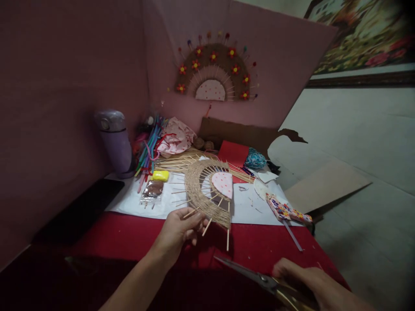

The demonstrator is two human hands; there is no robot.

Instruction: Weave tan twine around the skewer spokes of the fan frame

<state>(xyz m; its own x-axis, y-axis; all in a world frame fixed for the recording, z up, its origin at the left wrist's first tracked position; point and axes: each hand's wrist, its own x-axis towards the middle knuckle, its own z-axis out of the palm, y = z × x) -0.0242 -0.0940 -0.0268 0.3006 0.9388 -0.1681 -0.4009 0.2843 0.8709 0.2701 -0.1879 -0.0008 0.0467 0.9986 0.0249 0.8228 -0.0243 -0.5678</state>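
My left hand (181,226) is closed on the lower edge of a half-ring craft piece (194,185) wrapped in brown twine. Thin wooden sticks fan out through the ring, and a dotted pink half circle (222,183) sits at its inner side. Several sticks jut past the outer edge, two of them pointing down near my fingers. In my right hand (301,276), at the lower right, is a pair of scissors (264,280). The blades look closed, with the tip pointing left, below the craft piece and apart from it.
White paper (249,211) covers part of the red table. Behind lie wooden sticks (177,162), dotted cloth (177,136), blue yarn (255,158) and a glue gun (285,210). A purple bottle (116,144) and dark phone-like slab (81,211) are left. A similar flowered piece (210,56) hangs behind.
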